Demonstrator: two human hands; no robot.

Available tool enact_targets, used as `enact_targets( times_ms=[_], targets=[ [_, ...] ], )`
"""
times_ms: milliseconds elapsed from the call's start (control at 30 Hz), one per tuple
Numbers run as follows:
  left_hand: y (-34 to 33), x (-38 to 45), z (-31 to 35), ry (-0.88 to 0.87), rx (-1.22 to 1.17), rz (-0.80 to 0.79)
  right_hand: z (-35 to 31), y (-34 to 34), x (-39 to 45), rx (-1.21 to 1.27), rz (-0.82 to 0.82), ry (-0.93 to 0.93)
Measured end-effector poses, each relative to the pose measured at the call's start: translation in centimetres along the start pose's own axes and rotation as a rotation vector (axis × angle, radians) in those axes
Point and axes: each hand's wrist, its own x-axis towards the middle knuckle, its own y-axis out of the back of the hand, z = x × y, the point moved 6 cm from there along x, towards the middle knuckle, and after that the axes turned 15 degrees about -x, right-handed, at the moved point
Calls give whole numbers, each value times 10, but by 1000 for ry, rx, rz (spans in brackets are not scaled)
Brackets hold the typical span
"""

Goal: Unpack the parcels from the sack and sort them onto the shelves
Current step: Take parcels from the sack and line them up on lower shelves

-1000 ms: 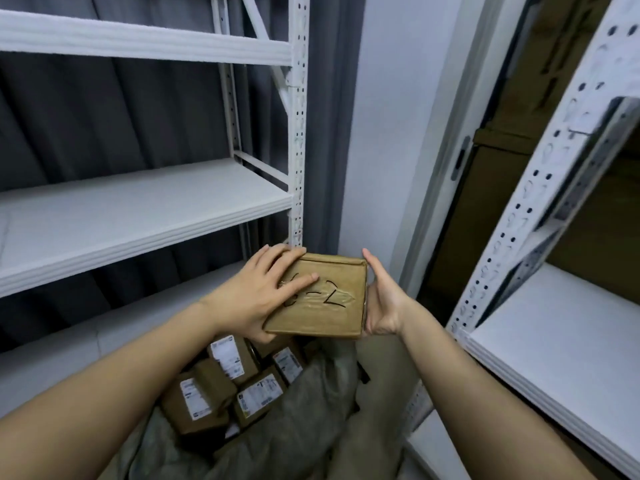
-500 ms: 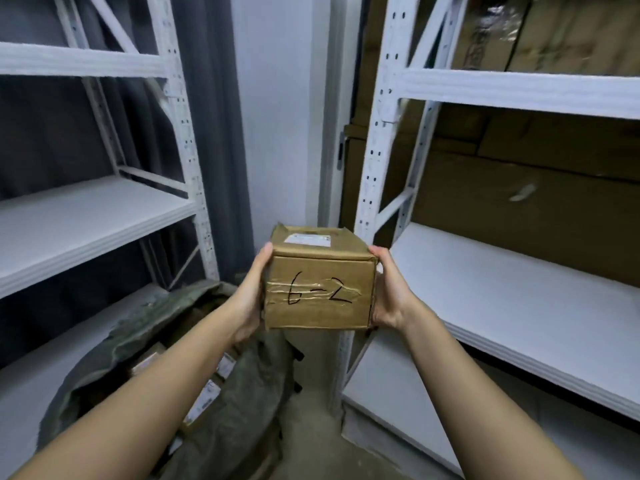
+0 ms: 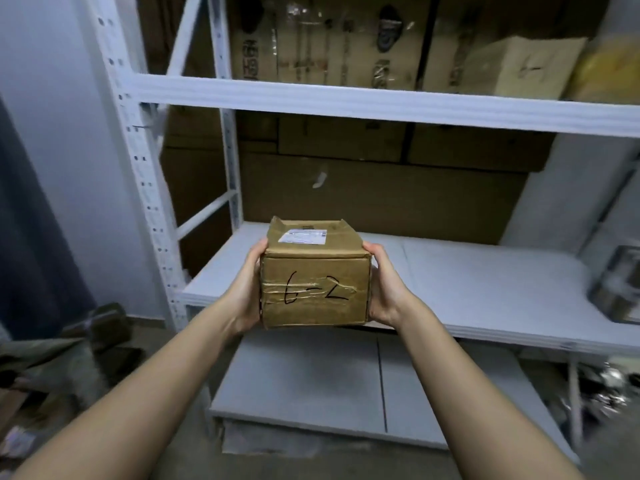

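Note:
A brown cardboard parcel (image 3: 314, 275) marked "6-2" on its taped front, with a white label on top, is held in mid-air between both hands. My left hand (image 3: 246, 289) grips its left side and my right hand (image 3: 383, 289) grips its right side. The parcel hangs at the front edge of the white middle shelf (image 3: 485, 292) of the rack facing me. The olive-green sack (image 3: 52, 362) lies on the floor at the lower left, blurred.
The upper shelf (image 3: 346, 102) carries a brown box (image 3: 526, 67) marked with a "6" and a yellow packet (image 3: 609, 71). A shiny wrapped package (image 3: 620, 285) sits at the middle shelf's right end. A low bottom shelf (image 3: 311, 382) lies below. Large cardboard sheets stand behind the rack.
The view has swung right from the sack and left rack to face the right rack. The parcel was turned upright, lifted away from the sack and carried to the middle shelf's front edge.

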Motion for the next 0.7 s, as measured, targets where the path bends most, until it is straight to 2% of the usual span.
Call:
enact_targets(
  times_ms=[133,267,700],
  targets=[
    [-96,35,-58,42,-19,-125,1,107,-36,-7,79,49],
    [-177,63,-109,113,8,-161,6,199,-72,13,163,58],
    [-353,159,-225,215,156,-281,38,411,-117,131,433,29]
  ],
)
